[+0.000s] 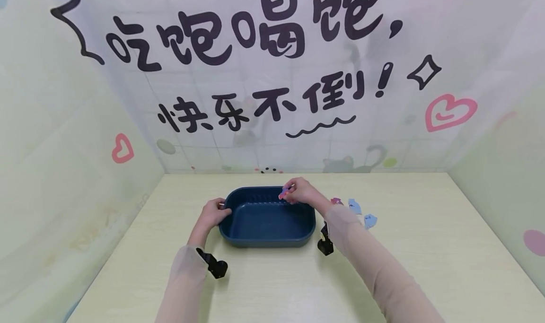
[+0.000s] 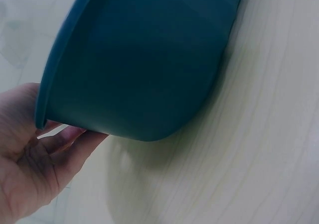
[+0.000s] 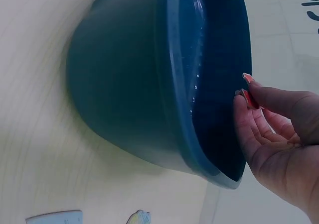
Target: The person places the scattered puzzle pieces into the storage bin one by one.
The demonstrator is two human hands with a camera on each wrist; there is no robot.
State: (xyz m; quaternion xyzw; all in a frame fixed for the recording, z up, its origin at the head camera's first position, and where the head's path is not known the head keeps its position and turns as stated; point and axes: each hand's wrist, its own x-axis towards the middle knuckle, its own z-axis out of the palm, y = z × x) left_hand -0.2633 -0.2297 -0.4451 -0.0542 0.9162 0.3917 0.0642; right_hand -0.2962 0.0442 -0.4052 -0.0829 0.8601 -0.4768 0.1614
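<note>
A dark blue rectangular plastic basin [image 1: 266,242] with rounded corners stands on the table. My left hand [image 1: 214,213] grips its left rim, thumb over the edge; in the left wrist view the fingers [image 2: 75,154] lie against the outer wall. Over the back right part of the basin, my right hand [image 1: 299,191] pinches a small flat pink and purple piece [image 1: 283,193] with an irregular outline. The right wrist view shows this piece [image 3: 249,99] between thumb and fingers, red on the side that shows, with the basin's inside beyond it.
Several flat cut-out pieces lie right of the basin: a pink one [image 1: 336,201] and light blue ones [image 1: 354,206] partly beside my right sleeve. The pale wood-grain table [image 1: 264,285] ends at a printed cloth wall [image 1: 264,148] behind, with cloth at both sides.
</note>
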